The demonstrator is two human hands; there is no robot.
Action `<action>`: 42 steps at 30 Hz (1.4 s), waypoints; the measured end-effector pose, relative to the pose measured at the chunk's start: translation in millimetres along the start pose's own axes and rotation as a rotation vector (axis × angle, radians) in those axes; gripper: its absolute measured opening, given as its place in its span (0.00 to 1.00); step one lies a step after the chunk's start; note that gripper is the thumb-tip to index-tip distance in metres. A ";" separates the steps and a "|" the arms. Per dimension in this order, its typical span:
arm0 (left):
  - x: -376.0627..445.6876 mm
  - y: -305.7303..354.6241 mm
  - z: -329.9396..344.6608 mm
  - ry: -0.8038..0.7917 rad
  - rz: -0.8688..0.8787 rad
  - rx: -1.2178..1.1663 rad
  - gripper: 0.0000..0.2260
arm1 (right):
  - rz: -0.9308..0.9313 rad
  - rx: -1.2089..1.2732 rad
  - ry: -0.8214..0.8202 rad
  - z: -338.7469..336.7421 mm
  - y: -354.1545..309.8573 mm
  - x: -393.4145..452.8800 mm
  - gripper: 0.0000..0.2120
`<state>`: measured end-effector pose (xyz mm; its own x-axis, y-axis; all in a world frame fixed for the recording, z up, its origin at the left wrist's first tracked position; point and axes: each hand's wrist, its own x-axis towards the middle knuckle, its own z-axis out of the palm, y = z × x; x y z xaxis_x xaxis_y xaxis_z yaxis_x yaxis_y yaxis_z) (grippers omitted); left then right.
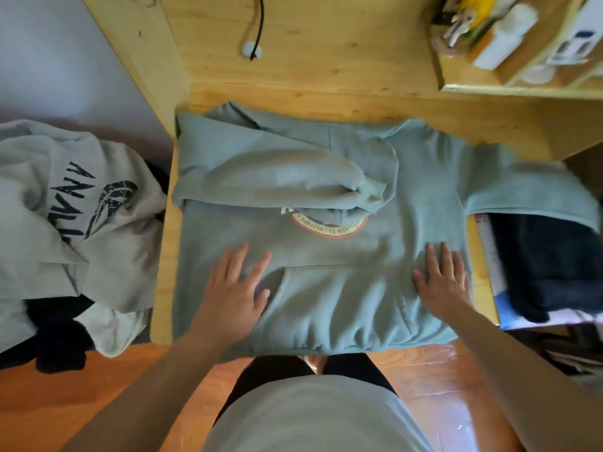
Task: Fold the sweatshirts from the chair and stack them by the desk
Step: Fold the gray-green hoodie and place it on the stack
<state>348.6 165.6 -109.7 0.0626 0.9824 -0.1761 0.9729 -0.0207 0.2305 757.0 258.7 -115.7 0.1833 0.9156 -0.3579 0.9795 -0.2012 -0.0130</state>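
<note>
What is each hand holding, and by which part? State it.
Nothing is held. The left hand and right hand lie flat, fingers straight, on the lower front of the green hoodie, either side of its pocket.

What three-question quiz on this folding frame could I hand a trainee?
1. True or false: the left sleeve of the green hoodie is already folded across its chest.
2. Both hands lie on the hoodie: A) flat with fingers straight, B) pinching the hem, C) holding the right sleeve.
3. Fill in: the grey sweatshirt waiting its turn lies to the person's ____.

Key
1. True; the right sleeve is not yet folded.
2. A; the left hand and right hand press beside the pouch pocket.
3. Left.
</note>
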 end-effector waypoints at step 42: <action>199.2 -71.1 -18.0 -0.152 -0.509 0.045 0.28 | -0.638 -0.189 0.120 -22.0 -131.9 143.1 0.31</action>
<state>287.8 366.1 -143.9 -0.3913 0.8323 -0.3926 0.8971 0.4401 0.0387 655.9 423.9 -144.6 -0.4384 0.8694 -0.2279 0.8948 0.4461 -0.0195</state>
